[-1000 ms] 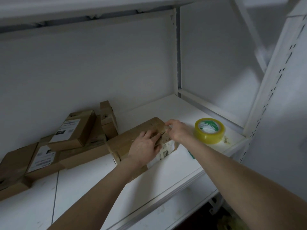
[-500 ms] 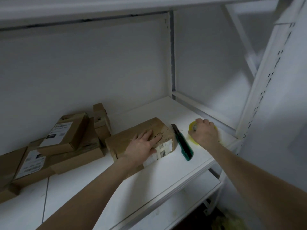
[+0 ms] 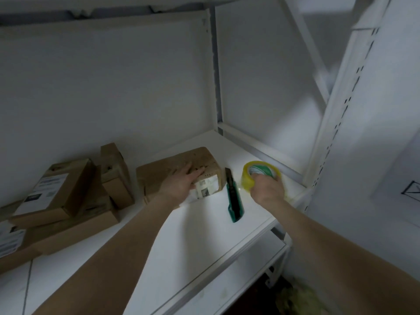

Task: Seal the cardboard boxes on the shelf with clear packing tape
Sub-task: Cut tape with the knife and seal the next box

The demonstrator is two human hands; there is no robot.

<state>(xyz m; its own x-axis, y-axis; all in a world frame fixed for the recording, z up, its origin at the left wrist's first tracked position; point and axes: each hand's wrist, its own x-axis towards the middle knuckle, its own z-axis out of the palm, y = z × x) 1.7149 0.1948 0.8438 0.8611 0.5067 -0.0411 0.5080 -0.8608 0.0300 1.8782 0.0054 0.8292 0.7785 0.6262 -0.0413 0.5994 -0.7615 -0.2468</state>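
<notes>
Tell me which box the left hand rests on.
The lone box beside the green knife; left hand lies flat on it. The other boxes sit stacked further left.

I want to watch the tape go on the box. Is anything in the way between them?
Yes. A green box cutter lies flat on the shelf between the tape roll, gripped by the right hand, and the box under the left hand. It lies low, so the roll can probably pass over it.

Dim, greyish light is filling the scene, while a brighter pool is falling on the shelf at its right end. The boxes are sitting in gloom. Wide-angle distortion is bending the upright, and corners are blurring.
</notes>
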